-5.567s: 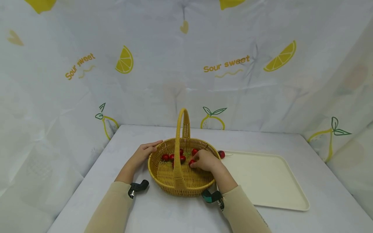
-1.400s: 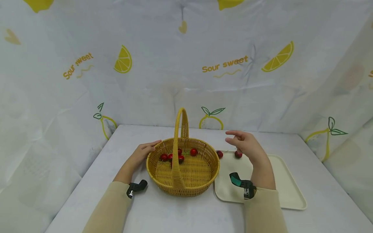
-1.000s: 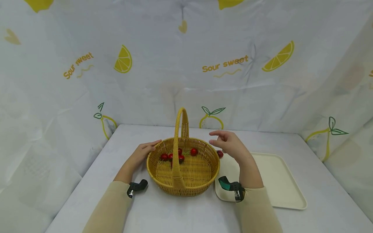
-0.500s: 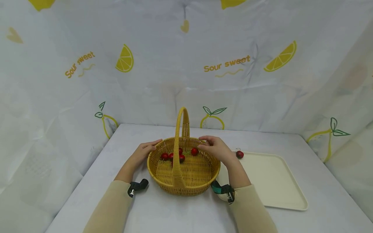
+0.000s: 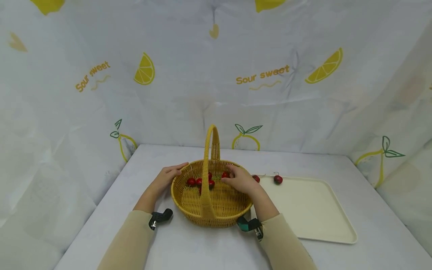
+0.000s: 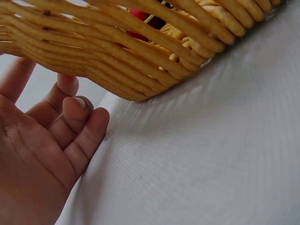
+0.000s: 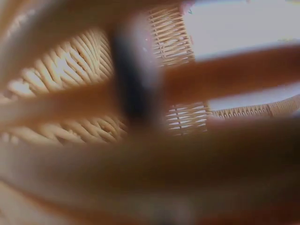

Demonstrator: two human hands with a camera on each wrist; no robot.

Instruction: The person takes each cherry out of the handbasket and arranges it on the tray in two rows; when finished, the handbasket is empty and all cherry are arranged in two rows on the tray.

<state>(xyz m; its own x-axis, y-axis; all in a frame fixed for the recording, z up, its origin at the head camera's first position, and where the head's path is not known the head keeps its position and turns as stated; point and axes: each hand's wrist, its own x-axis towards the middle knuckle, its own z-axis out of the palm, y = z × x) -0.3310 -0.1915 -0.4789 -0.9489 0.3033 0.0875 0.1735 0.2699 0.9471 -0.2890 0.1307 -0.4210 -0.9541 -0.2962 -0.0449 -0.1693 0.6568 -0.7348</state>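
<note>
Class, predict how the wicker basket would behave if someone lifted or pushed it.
The basket is probably light for its size, since its weave shows gaps. Its arched handle stands without sagging, so it seems fairly stiff. It sits low and broad on the table, so would likely slide rather than tip.

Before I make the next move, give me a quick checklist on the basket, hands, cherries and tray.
1. Basket upright on the table: ok.
2. Left hand at the basket's left rim: ok, touching it.
3. Right hand inside the basket, at the far-right cherry: ok.
4. Pinch on that cherry: cannot tell; the right wrist view is blurred.
5. Two cherries outside the basket well away from the tray's edge: not ok; both lie close to its far edge.
6. Whole tray visible: not ok; its left side is partly hidden.
</note>
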